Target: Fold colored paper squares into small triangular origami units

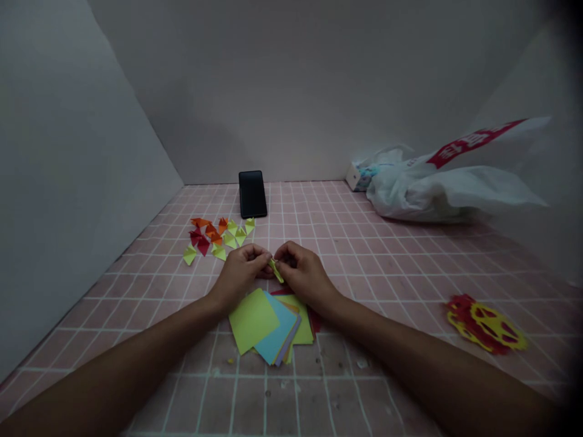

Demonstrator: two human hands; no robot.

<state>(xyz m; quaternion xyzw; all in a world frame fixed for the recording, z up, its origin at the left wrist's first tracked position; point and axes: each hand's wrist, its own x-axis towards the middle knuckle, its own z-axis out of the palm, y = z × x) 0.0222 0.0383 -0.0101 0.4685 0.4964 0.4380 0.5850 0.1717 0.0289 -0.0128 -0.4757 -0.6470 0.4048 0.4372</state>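
Note:
Between my two hands is a small folded piece of yellow paper (276, 271), narrow and creased. My left hand (245, 267) pinches it from the left with thumb and fingers. From the right, the thumb and fingers of my right hand (303, 270) close on it too. Just below the hands lies a fanned stack of square paper sheets (255, 318) in yellow, blue, orange, purple and red. Several small folded paper pieces (212, 233), red, orange and yellow, lie beyond my left hand; they look like little origami birds.
A black phone (252, 194) lies near the back wall. At the back right are a white plastic bag (423, 191) and a small patterned box (357, 177). Red and yellow cut-out shapes (485, 325) lie at the right. A wall (82, 182) bounds the left side.

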